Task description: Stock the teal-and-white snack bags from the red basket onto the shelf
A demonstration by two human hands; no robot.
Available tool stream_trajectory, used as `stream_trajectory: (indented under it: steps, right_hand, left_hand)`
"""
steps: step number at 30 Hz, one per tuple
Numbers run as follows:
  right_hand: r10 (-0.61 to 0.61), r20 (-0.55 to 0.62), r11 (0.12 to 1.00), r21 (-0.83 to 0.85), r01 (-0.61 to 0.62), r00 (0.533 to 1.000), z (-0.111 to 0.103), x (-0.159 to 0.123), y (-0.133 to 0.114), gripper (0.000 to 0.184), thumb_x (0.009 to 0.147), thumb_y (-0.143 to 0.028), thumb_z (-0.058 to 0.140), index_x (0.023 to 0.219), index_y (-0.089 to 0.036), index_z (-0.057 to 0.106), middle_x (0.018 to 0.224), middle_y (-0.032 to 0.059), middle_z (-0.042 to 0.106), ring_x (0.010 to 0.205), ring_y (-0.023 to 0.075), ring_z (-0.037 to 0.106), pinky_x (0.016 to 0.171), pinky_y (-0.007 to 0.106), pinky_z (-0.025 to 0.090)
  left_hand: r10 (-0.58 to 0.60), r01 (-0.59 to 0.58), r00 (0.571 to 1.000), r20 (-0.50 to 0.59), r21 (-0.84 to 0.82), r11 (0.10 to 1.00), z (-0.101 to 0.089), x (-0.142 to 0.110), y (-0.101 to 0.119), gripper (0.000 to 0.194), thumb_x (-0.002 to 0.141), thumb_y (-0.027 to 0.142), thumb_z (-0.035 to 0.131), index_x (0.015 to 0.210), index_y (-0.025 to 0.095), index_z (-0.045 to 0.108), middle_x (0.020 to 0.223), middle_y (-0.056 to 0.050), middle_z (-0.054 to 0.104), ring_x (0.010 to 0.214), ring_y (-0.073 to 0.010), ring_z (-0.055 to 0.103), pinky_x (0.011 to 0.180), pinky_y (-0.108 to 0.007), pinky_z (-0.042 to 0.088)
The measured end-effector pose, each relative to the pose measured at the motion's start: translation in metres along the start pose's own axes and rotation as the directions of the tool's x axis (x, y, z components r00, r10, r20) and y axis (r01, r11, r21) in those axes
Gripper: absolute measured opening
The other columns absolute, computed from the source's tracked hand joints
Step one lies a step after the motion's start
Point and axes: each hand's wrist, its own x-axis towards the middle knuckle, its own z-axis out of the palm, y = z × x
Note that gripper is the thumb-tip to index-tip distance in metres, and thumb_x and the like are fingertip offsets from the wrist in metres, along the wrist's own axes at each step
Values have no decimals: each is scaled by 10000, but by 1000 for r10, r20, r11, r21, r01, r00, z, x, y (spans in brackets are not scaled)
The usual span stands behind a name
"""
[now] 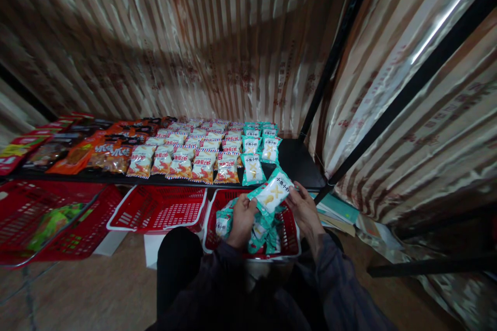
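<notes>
A teal-and-white snack bag is held tilted between my two hands, above a red basket. My left hand is closed on the bag's lower left edge. On the right side, my right hand grips the bag's edge between thumb and fingers. More teal snack bags lie loose in the basket beneath. Just beyond, on the black shelf, matching teal bags stand in two columns at the right end of the rows.
Red-and-white snack bags fill the shelf's middle; orange packets and red packets lie farther left. Two more red baskets, one middle basket and one left basket, stand below. Black posts and striped curtains enclose the shelf.
</notes>
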Motion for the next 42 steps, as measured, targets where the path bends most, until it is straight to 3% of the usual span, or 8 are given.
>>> stream_trajectory:
  steps: [6, 9, 12, 20, 26, 32, 35, 42]
  right_hand:
    - [53, 48, 998, 32, -55, 997, 5, 4, -7, 339, 502, -267, 895, 755, -215, 675, 812, -15, 746, 740, 141, 696, 656, 221, 583]
    - [58, 57, 998, -14, -57, 997, 6, 6, -11, 346, 497, -273, 894, 769, -210, 689, 785, -8, 749, 669, 137, 688, 603, 218, 572]
    - [79, 109, 993, -93, -69, 991, 10, 6, -15, 397, 503, -308, 893, 832, -200, 698, 768, 9, 750, 652, 158, 689, 583, 245, 564]
    - [75, 211, 984, -173, -38, 975, 22, -4, -19, 493, 520, -422, 877, 923, -201, 699, 822, 20, 754, 752, 196, 699, 683, 297, 570]
    - [118, 127, 984, -150, -98, 985, 6, -18, -7, 542, 599, -514, 821, 1043, -241, 674, 945, 32, 746, 816, 201, 695, 683, 309, 571]
    - [187, 211, 976, -152, -157, 959, 1, -42, 17, 399, 579, -448, 858, 850, -213, 681, 856, 4, 727, 780, 157, 691, 749, 287, 570]
    - [223, 225, 969, -160, -190, 948, 11, -52, 23, 417, 546, -410, 883, 842, -206, 672, 813, -4, 720, 711, 135, 686, 720, 270, 576]
    - [149, 123, 982, -134, -132, 981, 24, -55, 21, 417, 499, -373, 896, 792, -198, 657, 791, -1, 722, 636, 128, 668, 605, 251, 583]
  left_hand:
    - [-82, 79, 982, 170, 21, 997, -2, -20, 4, 355, 642, 340, 753, 879, 167, 553, 826, -41, 664, 786, -179, 662, 719, -322, 552]
    - [-83, 73, 964, 253, 47, 996, -4, -23, 11, 465, 669, 368, 749, 1051, 173, 573, 981, -78, 669, 877, -210, 662, 725, -346, 566]
    - [-60, 29, 953, 298, 107, 994, -5, -20, 15, 479, 695, 437, 734, 1069, 167, 605, 1039, -96, 672, 935, -227, 657, 743, -334, 558]
    - [-44, 14, 956, 289, 107, 994, 0, -7, 12, 505, 608, 488, 798, 947, 141, 659, 874, -94, 728, 812, -216, 686, 756, -326, 530]
    - [-9, 13, 984, 180, -17, 1000, 8, -5, 17, 483, 621, 501, 783, 918, 140, 659, 837, -94, 728, 804, -219, 687, 739, -321, 521]
    - [71, -69, 997, 37, -60, 996, 19, 0, 20, 478, 612, 477, 787, 918, 150, 621, 808, -54, 709, 775, -177, 668, 785, -310, 504]
    - [70, -66, 996, 48, -78, 995, 22, 1, 17, 473, 640, 447, 776, 963, 158, 588, 824, -54, 709, 762, -174, 670, 776, -313, 508]
    - [60, -57, 992, 110, -26, 998, 22, 3, 20, 438, 631, 412, 795, 925, 161, 591, 854, -64, 709, 826, -185, 677, 818, -314, 502]
